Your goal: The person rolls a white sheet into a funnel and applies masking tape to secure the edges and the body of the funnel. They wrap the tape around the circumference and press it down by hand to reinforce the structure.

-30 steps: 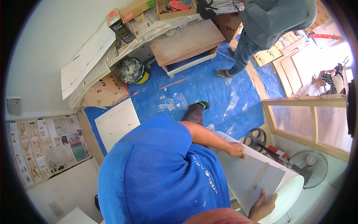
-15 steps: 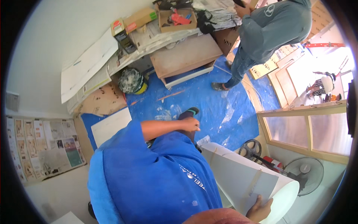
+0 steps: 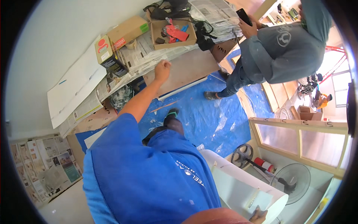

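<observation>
My left hand (image 3: 163, 71) is raised in front of me with its fingers curled in; nothing shows in it. It hangs above the brown board top of a low box-like piece (image 3: 182, 72), near the paper-covered bench (image 3: 145, 52). At my right side, my right hand (image 3: 258, 215) grips the edge of a large roll of white sheet (image 3: 238, 179), with a strip of tape along it. The roll lies slanting beside my body, and its open end faces the lower right.
A shallow cardboard box (image 3: 173, 33) holds red and blue things; a dark tin (image 3: 111, 56) stands beside it. A co-worker (image 3: 283, 48) holds a phone (image 3: 244, 17). Blue sheeting (image 3: 201, 115) covers the floor. A standing fan (image 3: 292, 183) lies by the roll.
My left hand has gone from near my waist up and forward toward the bench. My body and the view have shifted forward; the right hand stays on the roll.
</observation>
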Motion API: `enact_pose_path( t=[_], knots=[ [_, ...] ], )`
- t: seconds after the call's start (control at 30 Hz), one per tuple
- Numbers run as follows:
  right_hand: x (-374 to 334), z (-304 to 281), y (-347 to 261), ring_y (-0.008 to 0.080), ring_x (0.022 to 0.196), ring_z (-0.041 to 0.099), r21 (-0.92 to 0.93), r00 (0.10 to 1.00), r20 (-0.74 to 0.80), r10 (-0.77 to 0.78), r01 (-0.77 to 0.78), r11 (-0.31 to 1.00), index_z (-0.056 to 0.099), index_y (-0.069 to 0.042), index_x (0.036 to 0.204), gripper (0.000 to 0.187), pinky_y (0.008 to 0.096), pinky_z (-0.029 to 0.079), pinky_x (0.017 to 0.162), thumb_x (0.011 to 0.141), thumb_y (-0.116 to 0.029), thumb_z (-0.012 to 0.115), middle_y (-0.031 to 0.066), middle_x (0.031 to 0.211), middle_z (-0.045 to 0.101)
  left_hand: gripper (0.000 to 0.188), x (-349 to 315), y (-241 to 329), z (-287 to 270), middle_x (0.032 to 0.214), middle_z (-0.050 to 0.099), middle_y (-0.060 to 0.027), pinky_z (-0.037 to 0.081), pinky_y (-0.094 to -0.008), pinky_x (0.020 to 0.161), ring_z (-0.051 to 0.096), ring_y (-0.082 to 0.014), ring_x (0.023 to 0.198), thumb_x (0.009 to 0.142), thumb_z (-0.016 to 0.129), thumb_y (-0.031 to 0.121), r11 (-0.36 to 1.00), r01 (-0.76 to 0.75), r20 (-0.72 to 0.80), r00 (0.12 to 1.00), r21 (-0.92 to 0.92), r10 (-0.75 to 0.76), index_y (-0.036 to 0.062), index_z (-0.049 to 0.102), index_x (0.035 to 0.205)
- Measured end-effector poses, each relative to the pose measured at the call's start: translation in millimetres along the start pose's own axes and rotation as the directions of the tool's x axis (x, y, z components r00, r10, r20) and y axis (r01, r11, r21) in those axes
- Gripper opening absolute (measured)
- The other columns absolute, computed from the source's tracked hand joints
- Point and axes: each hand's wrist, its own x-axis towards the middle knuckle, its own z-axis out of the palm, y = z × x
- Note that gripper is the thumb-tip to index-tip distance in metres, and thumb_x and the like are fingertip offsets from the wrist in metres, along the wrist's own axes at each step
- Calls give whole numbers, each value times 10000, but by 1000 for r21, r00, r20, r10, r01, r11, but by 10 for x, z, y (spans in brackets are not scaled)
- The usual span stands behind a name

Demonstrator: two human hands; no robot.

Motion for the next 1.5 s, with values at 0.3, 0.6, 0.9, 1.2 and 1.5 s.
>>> enact_pose_path(
  t=[0.3,0.6,0.9,1.2,1.5],
  knots=[
    [297,108,96,382,624,559,-78,984,-52,-172,168,983,618,61,838,337,505,485,627,852,-226,795,232,701,632,156,918,-365,-407,774,697,-102,539,-383,717,679,-239,734,908,723,197,988,148,-332,930,-49,-156,42,708,902],
    [942,201,-313,372,693,569,-175,973,-63,-223,209,962,615,68,861,378,504,487,686,860,-264,797,254,762,634,584,2458,-657,-787,1278,668,-134,569,-476,875,686,-323,1049,991,670,395,-40,212,166,618,-976,-768,17,515,1408],
    [1324,-52,-639,358,787,587,-172,975,-59,-213,200,964,621,79,931,435,495,487,760,861,-309,804,260,863,646,592,3660,-747,-731,1253,687,-135,572,-400,849,703,-268,1037,934,694,365,-125,-118,3,713,-985,-701,0,530,1369],
    [1460,-259,-875,344,881,604,-137,982,-108,-156,141,980,627,90,1001,501,485,488,834,861,-354,811,266,964,657,517,3717,145,-342,1168,639,-119,505,-366,583,650,-185,870,915,693,289,256,35,-182,609,-966,-772,6,517,1311],
    [693,24,-710,330,975,622,-176,996,-63,67,-77,981,633,101,1070,573,475,489,907,861,-399,818,272,1064,669,200,2029,-271,-830,1123,720,-169,478,-521,962,615,-389,1160,894,678,207,813,121,-381,915,569,131,26,731,961]
  ],
)
